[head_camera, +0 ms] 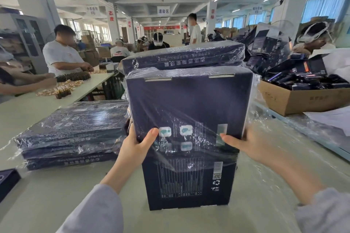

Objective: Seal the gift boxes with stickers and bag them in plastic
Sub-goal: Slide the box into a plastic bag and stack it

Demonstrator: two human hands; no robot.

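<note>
A dark navy gift box (189,111) stands tilted on its lower edge on the table, its printed back facing me. A clear plastic bag (191,149) covers its upper two thirds; the bottom part is bare. My left hand (136,147) grips the box's left edge through the plastic, thumb on the face. On the right edge, my right hand (246,145) holds it the same way, thumb across the face. No stickers are visible.
A stack of bagged boxes (72,134) lies to the left, and another bagged box (181,56) sits behind. A cardboard carton (303,98) of dark items stands at right, loose plastic (284,138) beside it. Other people work at a table (22,107) with small bottles on the left.
</note>
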